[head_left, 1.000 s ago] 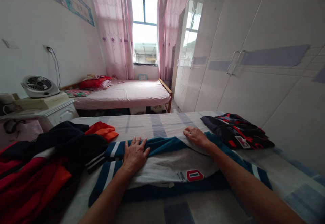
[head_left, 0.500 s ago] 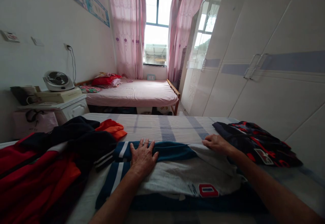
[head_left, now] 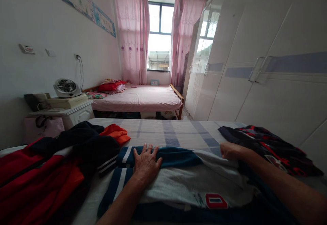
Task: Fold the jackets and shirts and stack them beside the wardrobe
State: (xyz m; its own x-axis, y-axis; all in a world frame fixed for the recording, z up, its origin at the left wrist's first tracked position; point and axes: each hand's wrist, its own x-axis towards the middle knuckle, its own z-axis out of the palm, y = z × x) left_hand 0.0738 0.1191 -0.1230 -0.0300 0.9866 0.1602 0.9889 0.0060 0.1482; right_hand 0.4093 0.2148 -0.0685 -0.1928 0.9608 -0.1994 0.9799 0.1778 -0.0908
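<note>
A grey and teal sweatshirt [head_left: 184, 180] with white-striped cuffs and a red letter patch lies flat on the near bed. My left hand [head_left: 147, 162] rests on its teal sleeve by the cuff, palm down and fingers spread. At the far right edge of the garment, my right hand [head_left: 231, 151] is closed in a fist on the grey cloth, which pulls into folds toward it. The fingertips of that hand are hidden. Part of the garment's right end is covered by my right forearm.
A heap of red, navy and orange clothes [head_left: 58, 167] lies at left. To the right is a folded black and red garment [head_left: 276, 150]. Beyond the striped sheet [head_left: 150, 131] stand a pink bed [head_left: 143, 97], a fan [head_left: 66, 87] on a cabinet, and a white wardrobe [head_left: 237, 92].
My right hand has moved to the right with the sweatshirt's edge, drawing the grey cloth taut. My left hand stays on the sleeve. The camera view has tilted up slightly.
</note>
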